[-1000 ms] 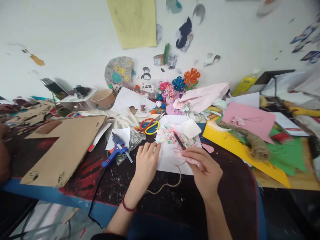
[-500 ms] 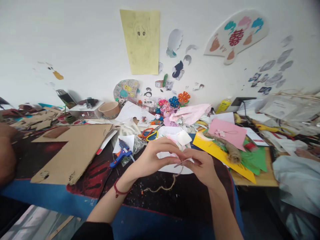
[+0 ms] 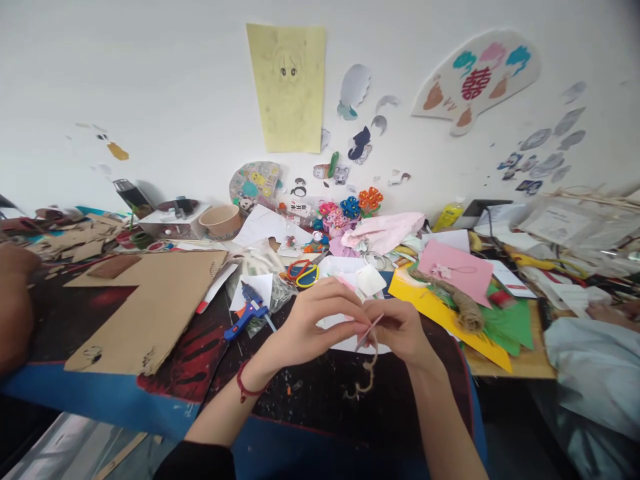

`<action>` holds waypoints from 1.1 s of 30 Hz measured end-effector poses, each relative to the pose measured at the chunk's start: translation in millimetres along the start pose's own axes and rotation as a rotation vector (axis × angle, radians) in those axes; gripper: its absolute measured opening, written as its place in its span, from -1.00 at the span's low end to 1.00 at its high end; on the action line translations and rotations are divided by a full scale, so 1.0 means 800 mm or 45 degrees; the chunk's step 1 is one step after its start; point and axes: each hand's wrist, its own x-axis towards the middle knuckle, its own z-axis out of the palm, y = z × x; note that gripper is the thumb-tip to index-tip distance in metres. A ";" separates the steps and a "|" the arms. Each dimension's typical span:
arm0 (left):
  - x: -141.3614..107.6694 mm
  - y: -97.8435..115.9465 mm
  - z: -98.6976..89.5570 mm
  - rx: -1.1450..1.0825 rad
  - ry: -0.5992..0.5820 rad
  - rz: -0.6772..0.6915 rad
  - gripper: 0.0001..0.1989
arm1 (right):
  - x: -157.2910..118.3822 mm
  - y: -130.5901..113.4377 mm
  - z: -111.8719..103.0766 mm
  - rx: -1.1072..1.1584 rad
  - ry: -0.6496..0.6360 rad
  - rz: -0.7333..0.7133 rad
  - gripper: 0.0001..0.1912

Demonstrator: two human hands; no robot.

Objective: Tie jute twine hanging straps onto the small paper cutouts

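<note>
My left hand [image 3: 320, 317] and my right hand [image 3: 403, 333] meet above the dark table mat. Between their fingertips is a small, thin pinkish piece [image 3: 370, 332], seen nearly edge-on; both hands pinch it. A length of brown twine [image 3: 369, 377] hangs from beside this piece, its lower end curling over the mat. How the twine joins the piece is hidden by the fingers. Just beyond the hands lie white paper scraps [image 3: 370, 281]. A blue glue gun [image 3: 250, 312] rests to the left of my left hand.
Scissors [image 3: 303, 272] with red and yellow handles lie behind the glue gun. A large cardboard piece [image 3: 150, 313] covers the left side. On the right are a twine roll [image 3: 469, 313], yellow card [image 3: 425, 300] and pink card [image 3: 460, 267]. Other people's arms show at both edges.
The pinkish piece has turned from nearly flat to a steeper tilt. The twine's loose end has swung right and drawn in closer beneath the hands. The view has shifted slightly.
</note>
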 end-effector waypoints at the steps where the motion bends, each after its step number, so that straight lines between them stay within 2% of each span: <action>1: 0.000 0.000 0.000 0.037 0.007 0.015 -0.96 | 0.001 0.003 0.000 0.021 -0.001 -0.002 -0.85; 10: 0.001 0.004 0.003 0.272 0.032 0.099 -0.96 | 0.005 0.017 0.005 0.105 0.068 -0.083 -0.82; 22: -0.001 0.006 0.005 0.391 0.041 0.142 -0.93 | 0.010 0.024 0.014 0.106 0.127 -0.181 -0.71; 27: 0.001 0.011 0.004 0.450 0.044 0.150 -0.90 | 0.008 0.012 0.000 0.005 0.131 -0.116 -0.86; 30: 0.002 0.012 0.003 0.510 0.032 0.119 -0.94 | 0.007 -0.004 -0.006 -0.117 0.219 -0.105 -0.72; 33: 0.002 0.010 0.004 0.550 0.027 0.097 -0.95 | 0.005 -0.016 -0.007 -0.215 0.239 -0.111 -0.79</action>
